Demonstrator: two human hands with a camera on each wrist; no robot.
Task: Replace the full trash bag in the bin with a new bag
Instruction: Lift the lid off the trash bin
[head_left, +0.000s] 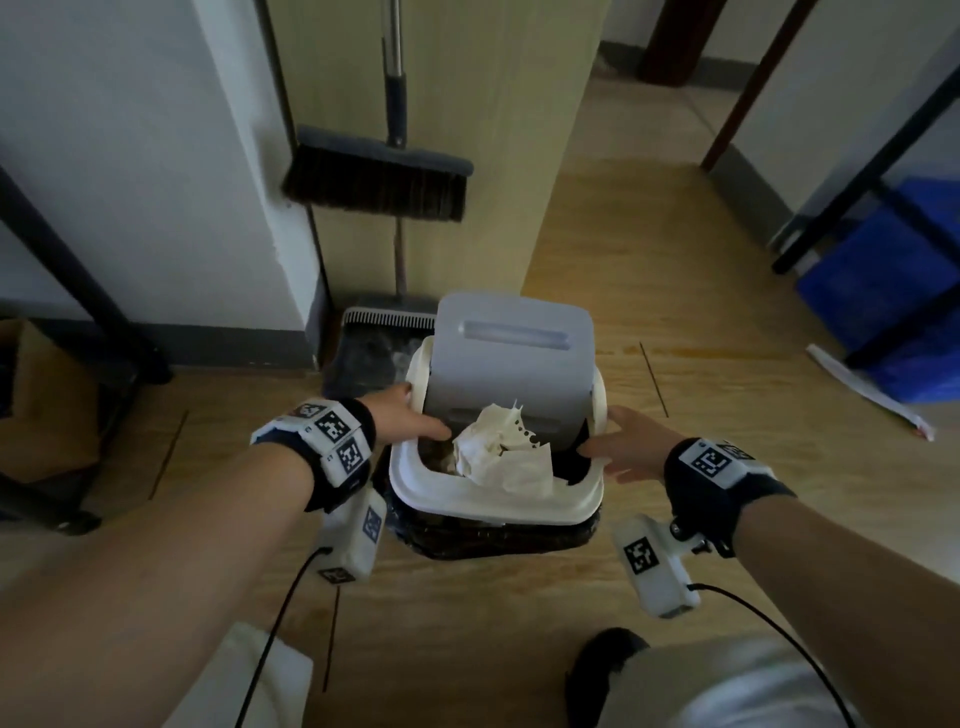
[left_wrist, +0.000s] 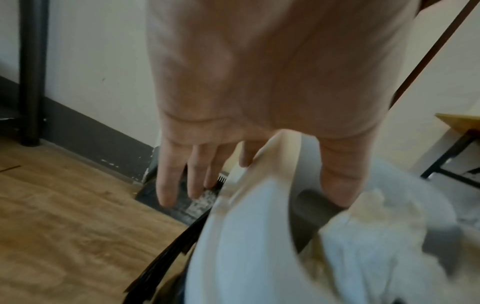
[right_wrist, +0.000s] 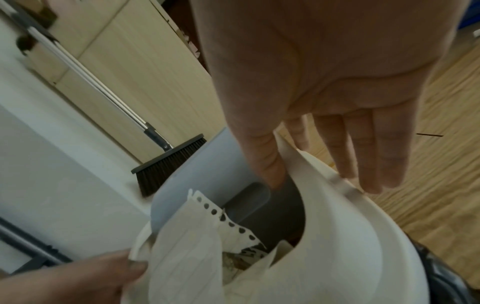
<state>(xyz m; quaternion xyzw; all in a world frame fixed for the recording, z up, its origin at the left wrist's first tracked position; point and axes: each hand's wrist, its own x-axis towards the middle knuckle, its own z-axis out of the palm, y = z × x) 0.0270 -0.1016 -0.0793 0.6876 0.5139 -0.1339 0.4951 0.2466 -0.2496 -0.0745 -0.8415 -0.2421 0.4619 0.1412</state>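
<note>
A bin stands on the wood floor with a white rim ring (head_left: 488, 506) and a grey lid (head_left: 511, 364) tipped up at the back. Crumpled paper (head_left: 498, 452) piles out of its mouth. The black bag (head_left: 488, 540) bulges below the ring. My left hand (head_left: 410, 415) is at the ring's left side, thumb inside and straight fingers outside; the left wrist view shows that hand (left_wrist: 257, 156) straddling the ring (left_wrist: 246, 236). My right hand (head_left: 628, 441) mirrors it on the right side. In the right wrist view that hand (right_wrist: 322, 164) has its thumb inside the ring (right_wrist: 337, 236) and its fingers outside.
A broom (head_left: 374, 176) leans on a pale cabinet panel (head_left: 467, 104) behind the bin, with a dustpan (head_left: 374, 348) at its foot. Black frame legs (head_left: 78, 260) and a cardboard box (head_left: 47, 405) stand left. A blue crate (head_left: 893, 291) and loose paper (head_left: 867, 389) lie right.
</note>
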